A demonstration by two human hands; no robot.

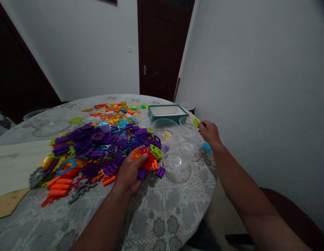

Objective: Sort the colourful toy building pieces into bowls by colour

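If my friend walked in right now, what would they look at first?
Probably the big, mostly purple heap of pieces on the left part of the table. Next, maybe the hands: the left hand holds red and orange pieces at the heap's near right side, while the right hand pinches a yellow-green piece near the clear containers on the right.

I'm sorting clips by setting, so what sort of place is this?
Probably a room in a home, perhaps a dining area: a round table with a floral lace-patterned tablecloth, a dark panelled door in a plain pale wall, and a chair alongside.
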